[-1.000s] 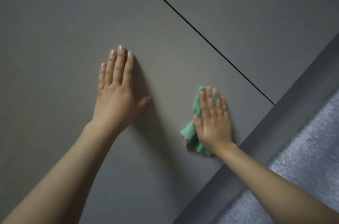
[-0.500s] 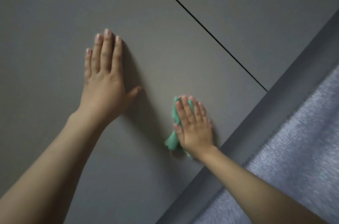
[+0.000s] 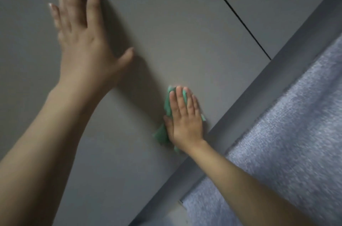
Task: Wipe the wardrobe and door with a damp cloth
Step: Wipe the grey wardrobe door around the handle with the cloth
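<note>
Left hand (image 3: 81, 44) spread flat on the grey wardrobe panel (image 3: 166, 31); right hand (image 3: 185, 120), fingers straight, presses a green cloth (image 3: 162, 133) against it.

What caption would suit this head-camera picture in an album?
Right hand presses a green cloth flat against a grey wardrobe panel; left hand rests open beside it.
</note>
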Demonstrator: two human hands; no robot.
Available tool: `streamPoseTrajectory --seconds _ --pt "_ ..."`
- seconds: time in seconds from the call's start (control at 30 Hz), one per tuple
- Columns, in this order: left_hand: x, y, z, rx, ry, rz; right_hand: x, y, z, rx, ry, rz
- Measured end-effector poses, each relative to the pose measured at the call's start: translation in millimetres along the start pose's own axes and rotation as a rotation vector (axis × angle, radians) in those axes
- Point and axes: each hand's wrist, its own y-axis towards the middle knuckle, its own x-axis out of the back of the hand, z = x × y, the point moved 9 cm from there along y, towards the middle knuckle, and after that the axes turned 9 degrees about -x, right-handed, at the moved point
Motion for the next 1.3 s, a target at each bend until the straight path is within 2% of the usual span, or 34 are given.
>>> streamPoseTrajectory --seconds 0.13,0.2,0.43,0.5,0.6,0.67,0.87,0.97,1.1,1.23,1.3 --pt "-25.1 -14.2 -30.5 -0.055 -0.011 0.031 28.8 54.3 -31.5 -0.338 0.087 -0.152" --pt "-42.3 -26.5 -46.7 -0.104 -0.006 0.058 25.4 56.6 -34.9 -0.405 0.116 -0.169" --pt "-51.9 -40.7 -47.8 -0.138 -0.023 0.067 -13.0 -46.2 -19.2 -0.446 -0.008 0.069" --pt "-51.8 -41.9 -49.1 -0.143 -0.028 0.071 -3.1 -29.0 -32.6 -0.532 0.0 0.005" --pt "-60.7 -52.5 -56.0 -0.12 -0.031 0.096 16.1 -1.5 -65.5 -0.768 0.091 -0.182" --pt "-70.2 -62.5 -62.1 -0.104 -0.036 0.119 10.8 -6.0 -69.4 -0.82 0.135 -0.214" --pt "-80.2 -71.4 -63.1 -0.144 0.005 0.142 -25.7 -99.5 -31.5 -0.921 0.189 -0.073" --pt "-80.1 -71.2 -63.4 -0.142 0.017 0.15 -29.5 -105.4 -32.1 -0.921 0.182 -0.017" --pt "-78.0 -67.7 -66.3 -0.139 0.011 0.14 -21.8 -79.7 -44.0 -1.004 0.29 -0.153" --pt "-76.8 -68.1 -67.5 -0.169 0.03 0.166 -35.2 -105.3 -38.4 -1.321 0.369 -0.321" --pt "-75.4 -71.2 -64.2 -0.187 0.04 0.184 -42.1 -124.3 -20.1 -1.4 0.383 -0.321"
